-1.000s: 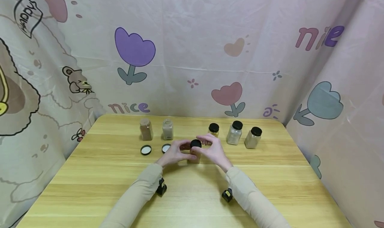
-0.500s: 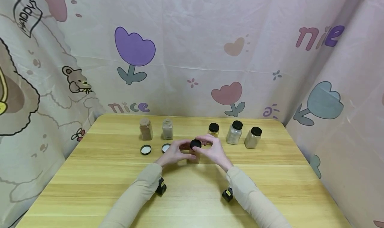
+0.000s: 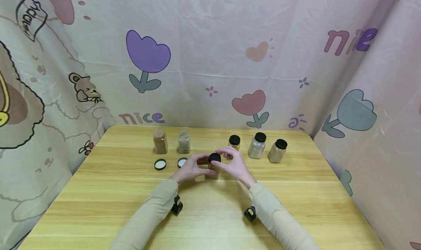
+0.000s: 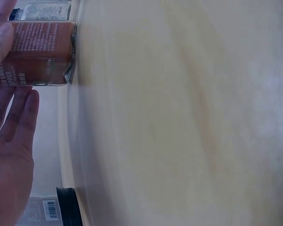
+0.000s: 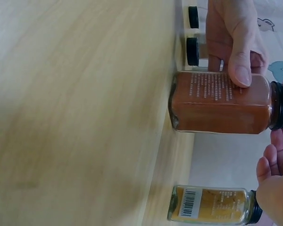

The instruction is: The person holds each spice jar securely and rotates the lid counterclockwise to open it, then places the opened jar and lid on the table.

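Observation:
A square glass spice jar (image 5: 221, 103) of reddish-brown powder stands upright on the table in front of me, its black lid (image 5: 282, 106) on top. My left hand (image 3: 192, 168) grips the jar's body from the left, the thumb lying on its printed face. From the right, my right hand (image 3: 235, 166) pinches the black lid between thumb and fingers. Part of the label, including "SWEE", shows in the left wrist view. Behind my right hand is a jar of yellow powder (image 5: 210, 205) with a black lid, partly hidden in the head view.
Two lidless jars, one of brownish powder (image 3: 160, 144) and one paler (image 3: 184, 144), stand back left. Two upturned black lids, one whole (image 3: 160, 164) and one partly covered (image 3: 181, 162), lie before them. Capped jars (image 3: 257, 147) (image 3: 277, 152) stand back right. A printed curtain (image 3: 204, 60) hangs behind.

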{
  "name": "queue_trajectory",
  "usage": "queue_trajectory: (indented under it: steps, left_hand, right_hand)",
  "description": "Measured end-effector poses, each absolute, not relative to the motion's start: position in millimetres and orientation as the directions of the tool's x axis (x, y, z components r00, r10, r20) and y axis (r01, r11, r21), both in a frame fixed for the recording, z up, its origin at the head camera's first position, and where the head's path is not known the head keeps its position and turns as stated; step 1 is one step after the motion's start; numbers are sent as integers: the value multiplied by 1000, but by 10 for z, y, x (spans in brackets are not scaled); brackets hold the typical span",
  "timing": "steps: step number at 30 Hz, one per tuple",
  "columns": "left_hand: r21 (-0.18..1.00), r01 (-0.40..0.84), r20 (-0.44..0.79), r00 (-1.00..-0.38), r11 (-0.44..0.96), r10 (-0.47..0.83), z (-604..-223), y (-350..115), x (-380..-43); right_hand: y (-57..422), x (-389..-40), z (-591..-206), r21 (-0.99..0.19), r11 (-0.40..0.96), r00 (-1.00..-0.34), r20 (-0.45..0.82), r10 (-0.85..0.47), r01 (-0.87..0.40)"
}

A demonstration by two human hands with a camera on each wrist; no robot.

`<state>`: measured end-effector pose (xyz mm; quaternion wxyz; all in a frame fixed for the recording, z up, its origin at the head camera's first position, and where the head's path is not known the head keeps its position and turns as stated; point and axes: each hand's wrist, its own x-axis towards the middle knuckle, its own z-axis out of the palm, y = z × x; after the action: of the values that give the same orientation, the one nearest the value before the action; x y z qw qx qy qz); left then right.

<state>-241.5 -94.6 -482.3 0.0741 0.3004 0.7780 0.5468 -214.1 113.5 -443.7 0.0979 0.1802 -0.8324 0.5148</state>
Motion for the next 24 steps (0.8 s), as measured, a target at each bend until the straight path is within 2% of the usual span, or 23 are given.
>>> queue_trajectory:
  steps: [16,24]
  left_hand:
    - [892,395,221,-804,218,552,-4818,-943,-2413]
    - [897,382,208,-809,223,549,-4826,-949,-2417]
  right_hand:
    - [1165,-2144,-4412,-830,367,-903,342,-258,-419]
    - [1154,-2129,-4409,-819,429,-923,313,-223,-381]
